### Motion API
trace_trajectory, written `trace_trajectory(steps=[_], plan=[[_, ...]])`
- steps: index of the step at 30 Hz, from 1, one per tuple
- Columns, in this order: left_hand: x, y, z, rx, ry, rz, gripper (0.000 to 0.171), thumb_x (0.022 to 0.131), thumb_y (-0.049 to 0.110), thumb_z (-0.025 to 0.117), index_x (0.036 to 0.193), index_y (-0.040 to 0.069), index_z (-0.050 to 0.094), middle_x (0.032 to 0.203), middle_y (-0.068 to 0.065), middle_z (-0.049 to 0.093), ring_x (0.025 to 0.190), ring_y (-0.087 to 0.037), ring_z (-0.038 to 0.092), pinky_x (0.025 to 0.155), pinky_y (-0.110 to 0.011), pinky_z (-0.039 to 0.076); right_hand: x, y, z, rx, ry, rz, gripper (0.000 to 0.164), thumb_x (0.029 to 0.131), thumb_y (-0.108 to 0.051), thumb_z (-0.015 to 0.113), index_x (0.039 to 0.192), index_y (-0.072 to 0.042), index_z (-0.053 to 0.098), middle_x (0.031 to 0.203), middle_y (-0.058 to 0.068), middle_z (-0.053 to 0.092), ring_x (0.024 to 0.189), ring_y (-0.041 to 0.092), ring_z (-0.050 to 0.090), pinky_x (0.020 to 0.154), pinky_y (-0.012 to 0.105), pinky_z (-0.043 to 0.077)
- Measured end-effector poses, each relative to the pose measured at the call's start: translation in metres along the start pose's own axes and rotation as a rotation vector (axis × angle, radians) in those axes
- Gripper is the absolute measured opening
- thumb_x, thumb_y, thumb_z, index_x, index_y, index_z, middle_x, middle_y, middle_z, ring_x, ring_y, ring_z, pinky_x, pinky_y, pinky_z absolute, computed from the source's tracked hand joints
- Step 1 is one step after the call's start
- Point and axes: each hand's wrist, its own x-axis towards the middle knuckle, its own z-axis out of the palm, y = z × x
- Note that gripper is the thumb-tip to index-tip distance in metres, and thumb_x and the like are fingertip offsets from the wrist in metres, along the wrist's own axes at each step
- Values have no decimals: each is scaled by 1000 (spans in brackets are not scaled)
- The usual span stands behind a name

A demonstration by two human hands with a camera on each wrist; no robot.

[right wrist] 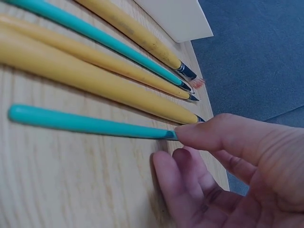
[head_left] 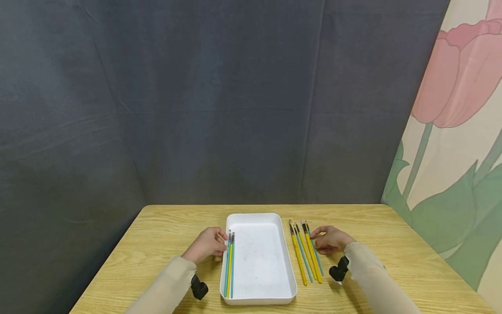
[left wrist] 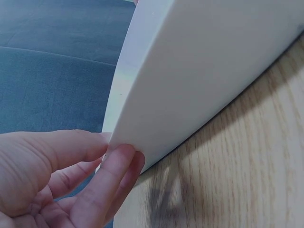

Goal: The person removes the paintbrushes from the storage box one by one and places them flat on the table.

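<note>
A white tray stands on the table, with three thin paintbrushes, two teal and one yellow, lying along its left side. My left hand pinches the tray's left rim; in the left wrist view the thumb is at the edge and fingers lie on the outer wall. To the right of the tray my right hand pinches the outermost teal paintbrush near its ferrule. The thumb covers the ferrule and hides the bristles in the right wrist view. The other fingers are curled below it.
Several more paintbrushes lie side by side between the tray and my right hand, including a thick yellow paintbrush nearest the tray and another teal paintbrush. A dark curtain hangs behind the wooden table.
</note>
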Motion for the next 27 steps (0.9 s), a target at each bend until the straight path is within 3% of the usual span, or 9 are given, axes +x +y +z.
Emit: trace_trajectory(steps=[9,16,20,27], plan=[[1,-2,0,-3,-1,2,22,80,-6,70,100,-6,60,80,-10,54,66,-17,57,62,-30,57,1,-2,-7,82,-82,-41,43,80,6,60,122,8,49,70,3,55,61,11,54,63,28,57],[0,-2,-1,-8,-8,15,23,81,-6,69,101,-7,60,80,-10,54,66,-17,58,63,-32,57,-9,-29,-8,86,-105,-123,44,93,-3,57,132,11,42,100,14,63,80,16,62,80,39,58],[-1,-1,-1,-7,-7,14,22,81,-6,69,101,-7,60,80,-10,54,66,-17,59,64,-33,58,-10,-53,3,117,-106,-167,43,95,-8,57,132,9,43,107,16,59,83,16,62,87,41,56],[-1,0,1,2,-3,4,22,81,-6,69,101,-7,60,79,-10,54,65,-17,58,62,-31,57,-10,-91,46,244,-133,-205,37,94,-6,56,126,8,45,98,11,56,78,15,59,82,34,58]])
